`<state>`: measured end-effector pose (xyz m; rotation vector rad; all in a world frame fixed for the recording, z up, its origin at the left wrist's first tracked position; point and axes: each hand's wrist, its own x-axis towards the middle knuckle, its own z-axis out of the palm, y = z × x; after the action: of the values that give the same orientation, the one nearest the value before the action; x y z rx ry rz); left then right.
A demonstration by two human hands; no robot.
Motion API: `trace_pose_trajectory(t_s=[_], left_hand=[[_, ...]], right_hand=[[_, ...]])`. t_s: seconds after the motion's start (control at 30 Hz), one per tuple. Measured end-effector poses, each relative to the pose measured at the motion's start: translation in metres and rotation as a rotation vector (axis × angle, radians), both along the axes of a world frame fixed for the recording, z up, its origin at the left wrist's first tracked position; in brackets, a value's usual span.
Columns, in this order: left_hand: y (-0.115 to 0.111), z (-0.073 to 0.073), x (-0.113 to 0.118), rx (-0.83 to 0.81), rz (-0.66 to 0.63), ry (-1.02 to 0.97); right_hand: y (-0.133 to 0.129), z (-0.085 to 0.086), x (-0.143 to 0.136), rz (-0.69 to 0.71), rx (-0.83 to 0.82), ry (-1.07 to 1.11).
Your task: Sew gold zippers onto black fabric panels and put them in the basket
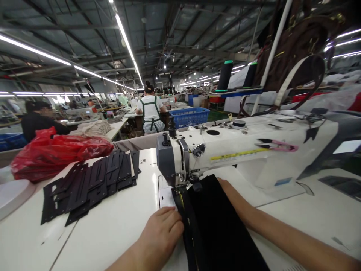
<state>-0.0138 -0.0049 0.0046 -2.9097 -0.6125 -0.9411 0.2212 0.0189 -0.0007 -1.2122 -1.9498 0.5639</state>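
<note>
A black zipper (188,226) with gold teeth runs under the presser foot of a white sewing machine (245,143). My left hand (162,233) is closed at the zipper's left edge, with fingers bent and thumb against the tape, just in front of the needle area. A wide black fabric piece (220,222) lies along the zipper's right side. My right hand (222,184) is at the far right edge of that fabric, near the machine head; its fingers are largely hidden by the cloth.
Dark flat pieces (96,180) with slots lie piled left on the white table (121,233), before a red plastic bag (62,150). Pink-handled thread snips (278,145) rest on the machine arm. Thread cones (225,77) stand behind. A person (150,111) sits ahead beside a blue crate (190,117).
</note>
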Motion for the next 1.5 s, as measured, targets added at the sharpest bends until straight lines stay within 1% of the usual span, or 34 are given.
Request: trace_pose_trajectory(t_s=[0.07, 0.13, 0.3, 0.4, 0.5, 0.57, 0.67, 0.77, 0.83, 0.9, 1.1, 1.2, 1.33, 1.4, 1.5], left_hand=[[-0.002, -0.003, -0.003, -0.024, -0.021, 0.043], [-0.003, -0.003, -0.006, -0.083, 0.006, 0.044], [0.001, 0.006, 0.000, -0.213, 0.204, 0.184], [0.004, 0.007, 0.006, -0.202, 0.268, 0.244], [0.005, 0.004, 0.007, -0.168, 0.287, 0.258], [0.005, 0.002, 0.006, -0.152, 0.287, 0.242], [0.006, 0.000, 0.004, -0.171, 0.297, 0.226], [0.006, -0.001, 0.002, -0.195, 0.316, 0.230], [0.005, -0.002, 0.002, -0.164, 0.320, 0.230], [0.003, -0.004, 0.002, -0.125, 0.314, 0.215], [0.004, -0.008, 0.004, -0.159, 0.296, 0.182], [0.005, -0.004, 0.007, -0.154, 0.294, 0.195], [0.003, 0.005, 0.010, -0.168, 0.315, 0.225], [0.001, 0.007, 0.010, -0.180, 0.330, 0.229], [-0.001, 0.007, 0.009, -0.184, 0.344, 0.209]], right_hand=[[0.010, -0.005, 0.010, -0.012, -0.040, 0.102], [0.015, -0.009, 0.014, -0.026, -0.078, 0.198], [0.022, -0.011, 0.018, -0.063, -0.209, 0.355], [0.030, -0.008, 0.017, -0.060, -0.297, 0.410], [0.039, -0.004, 0.016, -0.044, -0.410, 0.439], [0.044, -0.001, 0.015, -0.013, -0.519, 0.435], [0.045, 0.003, 0.018, 0.074, -0.657, 0.430], [0.040, 0.006, 0.023, 0.191, -0.722, 0.449], [0.037, 0.008, 0.028, 0.266, -0.744, 0.442], [0.035, 0.009, 0.030, 0.283, -0.731, 0.405], [0.037, 0.005, 0.027, 0.168, -0.567, 0.259], [0.038, -0.001, 0.028, 0.100, -0.487, 0.213], [0.040, -0.007, 0.032, -0.008, -0.360, 0.117], [0.041, -0.008, 0.034, -0.055, -0.309, 0.070], [0.041, -0.006, 0.038, -0.160, -0.241, 0.002]])
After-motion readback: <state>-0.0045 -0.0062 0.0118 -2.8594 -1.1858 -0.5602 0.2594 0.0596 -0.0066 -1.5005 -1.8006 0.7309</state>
